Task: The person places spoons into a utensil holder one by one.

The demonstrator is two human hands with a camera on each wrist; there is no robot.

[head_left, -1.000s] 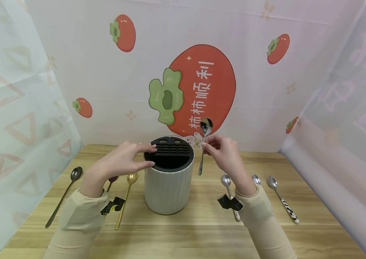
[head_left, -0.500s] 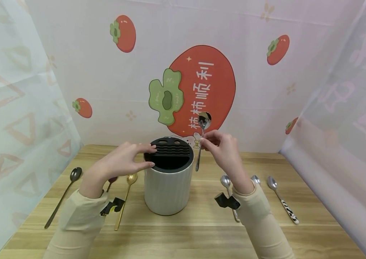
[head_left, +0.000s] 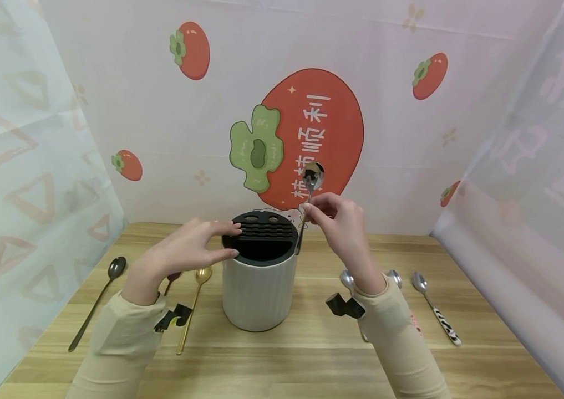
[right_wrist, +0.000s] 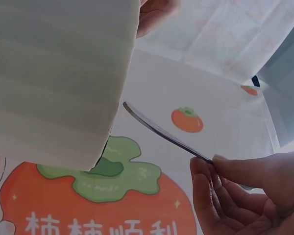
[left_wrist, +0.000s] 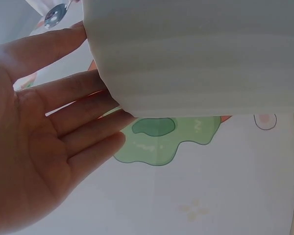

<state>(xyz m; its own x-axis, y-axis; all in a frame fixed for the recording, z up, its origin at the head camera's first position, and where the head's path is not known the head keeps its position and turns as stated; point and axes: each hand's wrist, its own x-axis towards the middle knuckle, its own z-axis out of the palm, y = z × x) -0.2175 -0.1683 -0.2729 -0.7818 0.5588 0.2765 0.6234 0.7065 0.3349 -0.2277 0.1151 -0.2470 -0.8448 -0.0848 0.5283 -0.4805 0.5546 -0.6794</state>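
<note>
A silver spoon (head_left: 313,175) is pinched between thumb and fingers of my right hand (head_left: 340,224), bowl up, its handle pointing down beside the holder's right rim. In the right wrist view the handle (right_wrist: 161,133) slants out from the fingertips. The white ribbed utensil holder (head_left: 258,296) stands upright with a black slotted lid (head_left: 267,229), which has a wide opening at the front. My left hand (head_left: 182,249) touches the lid's left edge, fingers extended and thumb apart. From the left wrist view, that hand's fingers (left_wrist: 83,93) lie against the holder's rim.
On the wooden table (head_left: 282,366), a black spoon (head_left: 107,288), a gold spoon (head_left: 197,302) and a partly hidden dark spoon (head_left: 174,275) lie to the left. To the right lie a spoon with a cow-pattern handle (head_left: 433,305) and two spoons partly behind the right arm. Printed cloth walls surround the table.
My right hand has moved up and left with the silver spoon, bringing the handle's end to the holder's right rim. The left hand and the holder have stayed in place.
</note>
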